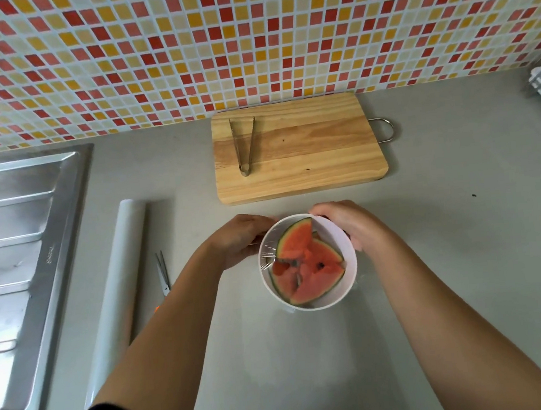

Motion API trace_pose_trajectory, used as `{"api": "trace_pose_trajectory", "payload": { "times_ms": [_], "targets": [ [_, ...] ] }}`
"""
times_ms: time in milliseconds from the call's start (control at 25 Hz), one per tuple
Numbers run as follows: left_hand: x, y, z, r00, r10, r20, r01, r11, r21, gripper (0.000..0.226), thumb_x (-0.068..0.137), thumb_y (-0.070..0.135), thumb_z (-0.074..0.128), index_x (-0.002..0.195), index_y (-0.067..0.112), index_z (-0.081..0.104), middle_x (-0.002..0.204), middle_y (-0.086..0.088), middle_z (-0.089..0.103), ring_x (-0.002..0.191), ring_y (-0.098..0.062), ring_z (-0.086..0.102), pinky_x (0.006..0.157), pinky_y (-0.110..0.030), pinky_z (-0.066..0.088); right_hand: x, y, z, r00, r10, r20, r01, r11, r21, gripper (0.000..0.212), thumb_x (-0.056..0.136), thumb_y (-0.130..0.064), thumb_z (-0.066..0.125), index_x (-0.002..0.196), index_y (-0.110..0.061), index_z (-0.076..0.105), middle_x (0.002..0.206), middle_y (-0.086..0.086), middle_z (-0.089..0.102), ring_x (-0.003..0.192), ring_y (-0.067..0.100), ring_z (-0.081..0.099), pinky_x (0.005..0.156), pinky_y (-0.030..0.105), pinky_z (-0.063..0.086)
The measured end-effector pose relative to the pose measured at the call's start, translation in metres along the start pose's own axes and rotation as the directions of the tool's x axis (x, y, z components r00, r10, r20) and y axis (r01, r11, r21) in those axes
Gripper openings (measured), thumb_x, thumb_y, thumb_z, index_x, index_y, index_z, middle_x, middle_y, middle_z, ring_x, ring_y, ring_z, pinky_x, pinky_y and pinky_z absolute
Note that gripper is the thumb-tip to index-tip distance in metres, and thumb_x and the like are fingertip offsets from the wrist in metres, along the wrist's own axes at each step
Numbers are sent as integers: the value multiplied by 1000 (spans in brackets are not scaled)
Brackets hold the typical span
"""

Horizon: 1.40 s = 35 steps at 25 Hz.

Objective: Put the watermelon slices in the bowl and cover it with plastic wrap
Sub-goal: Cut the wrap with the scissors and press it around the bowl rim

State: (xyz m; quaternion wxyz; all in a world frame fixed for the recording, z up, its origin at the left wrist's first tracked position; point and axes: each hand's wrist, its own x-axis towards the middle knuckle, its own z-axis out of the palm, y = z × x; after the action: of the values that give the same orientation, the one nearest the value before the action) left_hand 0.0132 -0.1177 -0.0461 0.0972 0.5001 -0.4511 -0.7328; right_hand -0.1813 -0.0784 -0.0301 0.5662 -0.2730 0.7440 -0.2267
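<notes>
A white bowl (341, 292) stands on the grey counter and holds several red watermelon slices (308, 264) with green rind. Clear plastic wrap (266, 258) is stretched over the bowl's top and shows wrinkles at the left rim. My left hand (239, 241) curls around the bowl's left side, fingers down over the wrap. My right hand (348, 223) curls around the far right side of the bowl in the same way. Its fingertips are hidden behind the rim.
A roll of plastic wrap (117, 287) lies left of the bowl, with scissors (163, 276) beside it. Behind the bowl a wooden cutting board (308, 160) carries metal tongs (243, 146). A steel sink drainer (18, 264) fills the left side.
</notes>
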Motion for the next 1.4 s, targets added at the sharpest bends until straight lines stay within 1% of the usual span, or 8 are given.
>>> {"api": "trace_pose_trajectory", "payload": {
  "times_ms": [160, 240, 600, 840, 1040, 1120, 1240, 1400],
  "targets": [
    [6, 14, -4, 990, -135, 38, 133, 990, 38, 7, 83, 6, 65, 79, 6, 70, 74, -2, 68, 62, -7, 65, 58, -18, 53, 10, -11, -9, 991, 78, 104, -73, 996, -51, 18, 67, -14, 70, 83, -6, 70, 71, 8, 65, 62, 24, 60, 62, 30, 47],
    [9, 15, -5, 989, -142, 42, 141, 990, 26, 9, 83, 4, 65, 76, 7, 68, 72, -2, 66, 63, -8, 63, 58, -18, 54, 12, -15, -15, 981, 102, 165, -92, 993, -69, 10, 73, -15, 71, 80, -8, 69, 72, 5, 66, 63, 18, 60, 58, 25, 47],
    [12, 13, -1, 983, -176, 48, 177, 984, 0, 13, 86, 2, 62, 98, -1, 63, 81, -7, 59, 70, -11, 55, 64, -20, 47, 15, -19, -19, 955, 125, 268, -131, 991, 8, 15, 86, -5, 61, 71, -7, 64, 53, 0, 65, 43, 6, 60, 40, 15, 47],
    [13, 8, 9, 999, 49, -9, -49, 999, 12, 29, 98, 24, 48, 99, 6, 71, 94, -9, 70, 81, -15, 63, 76, -25, 51, 13, -16, -11, 975, 117, 187, -122, 992, 16, 15, 87, -5, 58, 74, -10, 63, 75, 3, 63, 64, 14, 57, 48, 22, 50],
    [14, 12, 18, 995, 49, 91, -60, 991, 118, 26, 90, 25, 57, 92, 4, 72, 89, -7, 70, 81, -17, 65, 75, -29, 52, 15, -7, -3, 997, 51, 63, -53, 998, 40, 9, 86, -12, 59, 84, -6, 65, 79, 9, 63, 72, 23, 59, 76, 37, 50],
    [17, 15, 16, 994, 37, 105, -45, 997, 67, 21, 90, 19, 57, 91, -1, 65, 87, -12, 63, 79, -20, 59, 74, -31, 49, 15, -5, 1, 999, 19, 46, -24, 992, 124, 3, 87, -9, 59, 86, -8, 61, 78, 6, 61, 71, 20, 58, 72, 34, 50],
    [18, 21, 14, 985, -1, 173, 10, 999, -52, 12, 91, 10, 55, 84, 2, 61, 78, -8, 62, 73, -18, 58, 72, -28, 48, 14, -2, 6, 999, -42, 31, 31, 957, 289, 18, 86, 3, 54, 78, -13, 55, 72, 1, 58, 66, 14, 55, 63, 27, 47],
    [18, 25, 14, 984, 11, 177, -6, 999, -32, 18, 94, 4, 50, 78, 7, 60, 66, 2, 68, 66, -12, 61, 63, -20, 52, 12, 1, 8, 996, -93, -1, 89, 948, 305, 19, 86, 1, 56, 78, -16, 56, 74, 1, 60, 65, 13, 57, 58, 24, 46]
  ]
}}
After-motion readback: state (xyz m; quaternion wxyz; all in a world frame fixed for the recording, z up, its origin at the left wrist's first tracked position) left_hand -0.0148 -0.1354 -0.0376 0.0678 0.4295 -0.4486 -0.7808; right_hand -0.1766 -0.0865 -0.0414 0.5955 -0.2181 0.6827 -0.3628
